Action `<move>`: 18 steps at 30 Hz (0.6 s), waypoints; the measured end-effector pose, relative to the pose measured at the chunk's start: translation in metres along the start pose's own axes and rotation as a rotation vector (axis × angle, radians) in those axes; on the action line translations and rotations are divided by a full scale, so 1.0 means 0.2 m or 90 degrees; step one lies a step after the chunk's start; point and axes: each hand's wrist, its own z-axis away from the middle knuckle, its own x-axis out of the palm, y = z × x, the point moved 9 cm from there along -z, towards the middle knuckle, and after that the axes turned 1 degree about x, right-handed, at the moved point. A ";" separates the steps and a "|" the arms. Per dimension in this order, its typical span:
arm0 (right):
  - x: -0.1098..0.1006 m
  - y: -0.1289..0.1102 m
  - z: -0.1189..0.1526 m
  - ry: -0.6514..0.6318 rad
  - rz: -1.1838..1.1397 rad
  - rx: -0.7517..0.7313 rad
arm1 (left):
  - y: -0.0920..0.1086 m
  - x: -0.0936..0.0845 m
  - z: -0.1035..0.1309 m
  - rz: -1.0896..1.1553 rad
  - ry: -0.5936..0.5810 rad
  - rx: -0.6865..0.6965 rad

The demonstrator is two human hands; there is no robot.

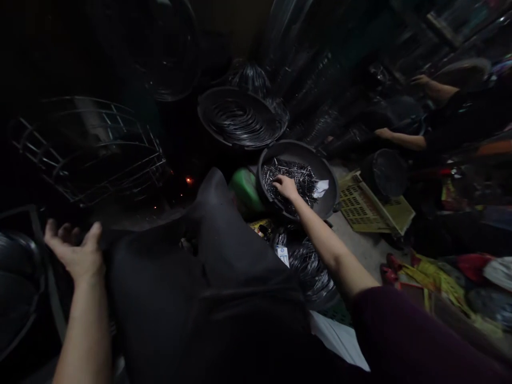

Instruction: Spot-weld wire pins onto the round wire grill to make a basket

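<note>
Reaching forward across the cluttered floor, the right hand (285, 186) is dipping into a dark round basin (330, 176) heaped with nails (298, 176), its fingers curling down onto the pile; whether they are actually pinching any cannot be told in the dim light. The left hand (78, 250) is hovering well apart at the near left, open with fingers spread, beside a large dark sack-like bag (208, 277) that is filling the middle foreground. To gather the nails well, it seems wise to scoop shallowly from the top of the heap and keep fingertips clear of the points. A second basin of coiled wire (240, 120) is sitting just behind the nail basin, and a green container (244, 192) is touching its left side. More wire coils (310, 266) are lying under the outstretched forearm, crowding the path. A wire cage (92, 149) is standing at far left, a yellow crate (374, 205) at right, where another person's arms (404, 140) are working.
</note>
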 end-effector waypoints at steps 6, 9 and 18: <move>0.12 0.00 -0.13 -0.032 0.002 -0.021 | 0.08 0.00 0.06 -0.008 0.027 -0.162; 0.06 0.07 -0.16 -0.012 -0.008 -0.004 | 0.10 0.01 0.05 -0.039 0.009 -0.143; 0.10 0.22 -0.11 -0.042 0.020 0.053 | 0.11 0.02 0.06 -0.086 -0.067 -0.064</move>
